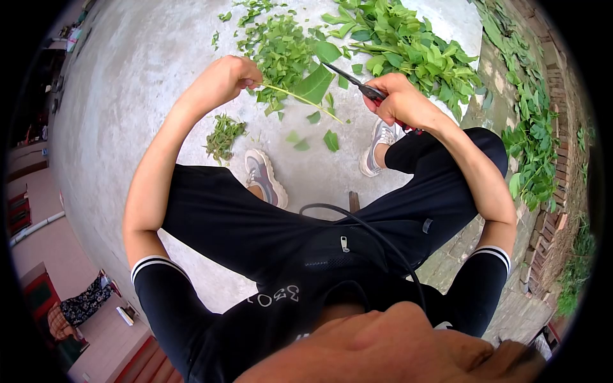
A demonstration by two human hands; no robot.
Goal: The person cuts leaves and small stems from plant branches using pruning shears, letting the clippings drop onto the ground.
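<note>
My left hand (241, 73) pinches one end of a thin pale green stem (300, 97), which slants down to the right over the concrete. A large cut leaf (314, 85) shows along the stem. My right hand (397, 99) is closed round the red and black handles of scissors (373, 93); their dark blades point up and left, their tip near the leaf. Beyond my hands lies a heap of cut leaf pieces (281, 51). Leafy branches (408, 45) are piled at the upper right of it. Falling or loose leaf pieces (331, 140) show below the stem.
A small heap of stems (223, 136) lies left of my shoes (263, 177). More leafy branches (533, 147) run along a brick edging (562, 172) at the right. Another person (80, 306) is at the lower left, near a building.
</note>
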